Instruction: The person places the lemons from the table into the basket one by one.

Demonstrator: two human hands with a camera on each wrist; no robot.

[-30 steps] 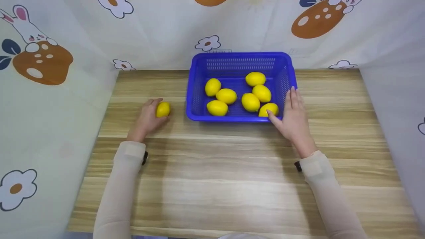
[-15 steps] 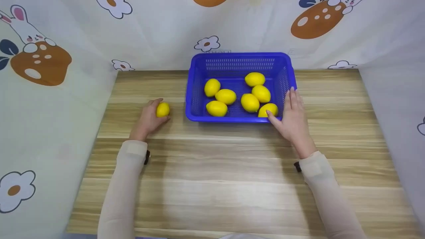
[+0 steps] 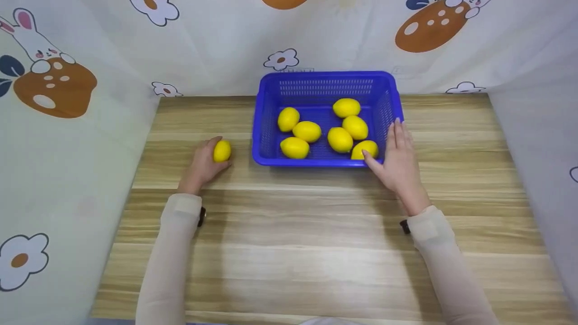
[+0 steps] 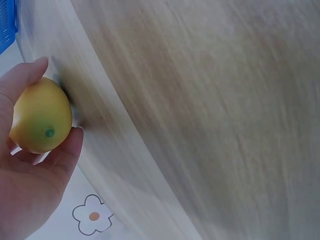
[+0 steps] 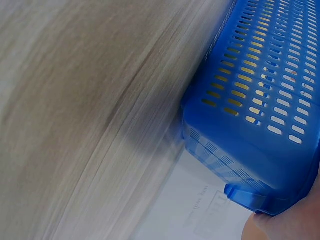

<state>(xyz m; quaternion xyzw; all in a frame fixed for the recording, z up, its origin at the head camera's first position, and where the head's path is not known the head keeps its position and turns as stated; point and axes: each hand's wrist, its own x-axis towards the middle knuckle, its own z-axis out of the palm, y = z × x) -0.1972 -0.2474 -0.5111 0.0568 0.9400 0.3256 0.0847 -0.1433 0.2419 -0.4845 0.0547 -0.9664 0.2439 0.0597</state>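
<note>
My left hand [image 3: 205,163] holds a yellow lemon [image 3: 222,151], thumb on the near side and fingers round the far side. In the left wrist view the lemon [image 4: 42,117] shows its green-tinged stem end, close over the wooden surface; whether it touches the wood I cannot tell. A blue plastic basket [image 3: 311,162] stands to its right with several lemons [image 3: 307,132] inside. At the basket's right front corner rests my right hand [image 3: 401,166], its fingers straight along the right rim and its thumb over the front rim. The right wrist view shows the basket's slotted wall [image 5: 240,130].
The wooden table [image 3: 293,243] carries the basket near its back edge. Behind and at both sides hangs a pale cloth [image 3: 216,45] printed with flowers, rabbits and brown strawberry shapes. Dark bands [image 3: 202,217] sit at both wrists.
The left hand and its lemon have shifted slightly toward the near side, and the left forearm a little to the right. The right hand, basket and lemons in it stay put.
</note>
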